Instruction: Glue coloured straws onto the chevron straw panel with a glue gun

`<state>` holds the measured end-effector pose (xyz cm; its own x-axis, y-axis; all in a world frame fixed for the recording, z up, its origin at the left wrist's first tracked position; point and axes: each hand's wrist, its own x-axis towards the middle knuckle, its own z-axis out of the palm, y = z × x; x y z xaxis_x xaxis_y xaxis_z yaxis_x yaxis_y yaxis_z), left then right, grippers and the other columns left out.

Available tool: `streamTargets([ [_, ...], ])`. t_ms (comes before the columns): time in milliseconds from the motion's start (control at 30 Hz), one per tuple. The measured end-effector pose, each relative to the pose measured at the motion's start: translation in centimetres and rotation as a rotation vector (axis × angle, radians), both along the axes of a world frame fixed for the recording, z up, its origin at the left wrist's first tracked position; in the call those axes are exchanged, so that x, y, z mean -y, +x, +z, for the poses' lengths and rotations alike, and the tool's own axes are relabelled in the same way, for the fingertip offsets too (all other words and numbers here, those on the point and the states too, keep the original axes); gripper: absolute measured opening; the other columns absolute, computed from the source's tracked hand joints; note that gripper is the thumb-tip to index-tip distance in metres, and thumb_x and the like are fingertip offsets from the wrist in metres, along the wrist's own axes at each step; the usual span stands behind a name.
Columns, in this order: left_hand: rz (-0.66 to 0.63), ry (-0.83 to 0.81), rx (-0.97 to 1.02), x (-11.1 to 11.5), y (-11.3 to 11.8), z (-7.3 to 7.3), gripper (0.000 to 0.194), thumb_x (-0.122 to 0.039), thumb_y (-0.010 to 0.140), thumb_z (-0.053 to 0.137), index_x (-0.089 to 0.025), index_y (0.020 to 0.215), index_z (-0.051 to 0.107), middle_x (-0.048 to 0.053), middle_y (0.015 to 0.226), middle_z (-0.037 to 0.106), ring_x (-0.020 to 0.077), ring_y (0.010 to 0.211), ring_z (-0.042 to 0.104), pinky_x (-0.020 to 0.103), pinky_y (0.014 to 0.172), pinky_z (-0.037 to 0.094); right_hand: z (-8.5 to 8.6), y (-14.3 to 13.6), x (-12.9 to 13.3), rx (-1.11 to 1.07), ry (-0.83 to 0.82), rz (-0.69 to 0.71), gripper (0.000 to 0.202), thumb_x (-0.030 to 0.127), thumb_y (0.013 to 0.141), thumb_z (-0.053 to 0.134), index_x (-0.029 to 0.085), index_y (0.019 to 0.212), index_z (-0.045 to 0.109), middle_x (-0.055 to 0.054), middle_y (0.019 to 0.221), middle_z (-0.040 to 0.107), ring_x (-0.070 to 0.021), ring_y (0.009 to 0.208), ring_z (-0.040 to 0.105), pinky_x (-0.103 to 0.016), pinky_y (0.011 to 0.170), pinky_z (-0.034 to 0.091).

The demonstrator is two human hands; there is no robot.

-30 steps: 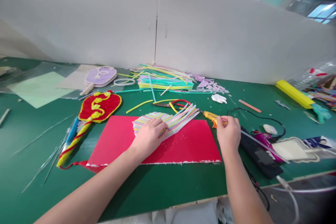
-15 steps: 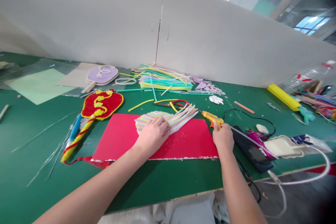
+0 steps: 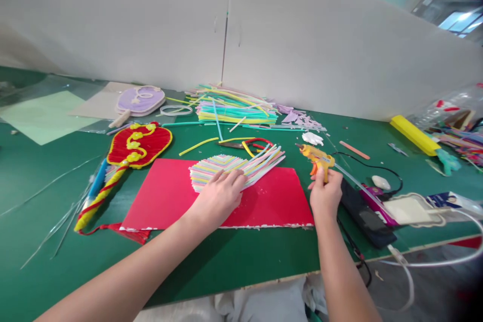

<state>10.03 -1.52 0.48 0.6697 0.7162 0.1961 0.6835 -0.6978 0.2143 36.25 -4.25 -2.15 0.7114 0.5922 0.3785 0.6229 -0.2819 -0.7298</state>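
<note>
A striped leaf-shaped piece of pastel pipe cleaners [image 3: 211, 167] lies on a red board [image 3: 162, 196], its loose ends fanned out to the right. My left hand [image 3: 222, 192] rests on its lower right part with bent fingers, gripping it where the strips fan out; the fingertips partly cover it. Right of the board, my right hand [image 3: 326, 192] is closed around the handle of a yellow hot glue gun [image 3: 317, 157]. The gun's nozzle points left, apart from the strips, and a clear glue stick [image 3: 349, 176] sticks out of its back.
Red-handled pliers [image 3: 236, 145] lie behind the piece, before a heap of pipe cleaners [image 3: 236, 110]. On the left are a red and yellow fan [image 3: 139, 143] and a purple fan [image 3: 139, 101]. A black box [image 3: 368, 219] and cables sit at the right.
My right hand has lifted the glue gun up and to the right, away from the strip ends. My left hand stays on the piece. The view has shifted slightly.
</note>
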Motion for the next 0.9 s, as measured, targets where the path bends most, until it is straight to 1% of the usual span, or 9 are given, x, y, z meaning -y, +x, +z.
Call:
streamTargets([
  [167, 0.017, -0.031, 0.012, -0.1, -0.2, 0.0, 0.032, -0.003, 0.082, 0.044, -0.017, 0.109, 0.054, 0.009, 0.119, 0.062, 0.0229, 0.103, 0.064, 0.034, 0.081, 0.054, 0.3, -0.6, 0.7, -0.036, -0.032, 0.037, 0.048, 0.063, 0.084, 0.04, 0.02, 0.103, 0.049, -0.013, 0.092, 0.068, -0.0219, 0.068, 0.063, -0.029, 0.059, 0.043],
  [267, 0.016, -0.027, 0.027, -0.3, -0.4, -0.2, 0.03, -0.005, 0.082, 0.045, -0.017, 0.107, 0.055, 0.007, 0.113, 0.064, 0.0223, 0.1, 0.064, 0.033, 0.081, 0.053, 0.6, -1.7, 1.9, -0.001, -0.101, 0.098, 0.055, 0.067, 0.074, 0.054, 0.021, 0.104, 0.05, -0.013, 0.098, 0.069, -0.026, 0.082, 0.066, -0.03, 0.063, 0.046],
  [333, 0.02, -0.02, 0.044, -0.3, -0.4, -0.4, 0.023, -0.011, 0.085, 0.048, -0.017, 0.105, 0.057, 0.007, 0.109, 0.065, 0.0234, 0.097, 0.064, 0.035, 0.081, 0.053, 0.6, -2.5, 2.8, 0.056, -0.197, 0.144, 0.058, 0.066, 0.068, 0.061, 0.022, 0.105, 0.05, -0.011, 0.096, 0.07, -0.0268, 0.082, 0.067, -0.03, 0.062, 0.047],
  [433, 0.028, -0.024, 0.085, -0.5, -0.4, -0.9, 0.016, -0.021, 0.091, 0.047, -0.017, 0.102, 0.058, 0.007, 0.106, 0.066, 0.024, 0.095, 0.064, 0.037, 0.081, 0.052, 0.2, -3.2, 3.7, 0.178, -0.308, 0.22, 0.057, 0.063, 0.07, 0.06, 0.021, 0.108, 0.051, -0.01, 0.097, 0.07, -0.0267, 0.081, 0.067, -0.03, 0.06, 0.048],
  [567, 0.042, -0.084, 0.167, -1.0, -0.6, -1.3, 0.018, -0.022, 0.094, 0.043, -0.018, 0.098, 0.06, 0.006, 0.103, 0.065, 0.0212, 0.096, 0.062, 0.036, 0.084, 0.049, -0.4, -3.3, 4.1, 0.341, -0.346, 0.27, 0.054, 0.06, 0.075, 0.055, 0.019, 0.11, 0.052, -0.012, 0.1, 0.069, -0.0268, 0.083, 0.068, -0.03, 0.057, 0.048],
  [667, 0.039, -0.166, 0.228, -1.8, -0.6, -0.8, 0.019, -0.023, 0.094, 0.044, -0.018, 0.095, 0.062, 0.005, 0.098, 0.065, 0.0194, 0.093, 0.061, 0.032, 0.081, 0.048, -0.6, -3.4, 4.1, 0.388, -0.326, 0.282, 0.052, 0.058, 0.078, 0.053, 0.017, 0.111, 0.053, -0.013, 0.101, 0.069, -0.0255, 0.084, 0.067, -0.029, 0.057, 0.049],
  [733, 0.034, -0.199, 0.244, -2.7, -0.4, -0.2, 0.019, -0.023, 0.093, 0.046, -0.018, 0.092, 0.064, 0.005, 0.094, 0.065, 0.0184, 0.089, 0.061, 0.029, 0.076, 0.048, -0.6, -3.5, 4.1, 0.373, -0.318, 0.249, 0.052, 0.057, 0.078, 0.053, 0.017, 0.111, 0.054, -0.013, 0.1, 0.07, -0.0248, 0.081, 0.067, -0.029, 0.057, 0.048],
  [833, 0.065, -0.156, 0.194, -4.2, 0.5, 1.0, 0.018, -0.021, 0.09, 0.049, -0.019, 0.084, 0.066, 0.004, 0.091, 0.065, 0.019, 0.087, 0.061, 0.027, 0.07, 0.045, -0.5, -3.5, 4.1, 0.313, -0.322, 0.173, 0.053, 0.059, 0.077, 0.055, 0.018, 0.11, 0.055, -0.011, 0.096, 0.07, -0.0248, 0.076, 0.067, -0.029, 0.054, 0.048],
  [900, 0.041, -0.186, 0.146, -5.3, 1.4, 1.5, 0.017, -0.022, 0.088, 0.051, -0.02, 0.083, 0.067, 0.002, 0.088, 0.065, 0.0175, 0.08, 0.06, 0.026, 0.065, 0.043, -0.4, -3.5, 4.1, 0.276, -0.324, 0.133, 0.054, 0.061, 0.075, 0.057, 0.019, 0.108, 0.055, -0.01, 0.095, 0.071, -0.0252, 0.075, 0.067, -0.029, 0.053, 0.047],
])
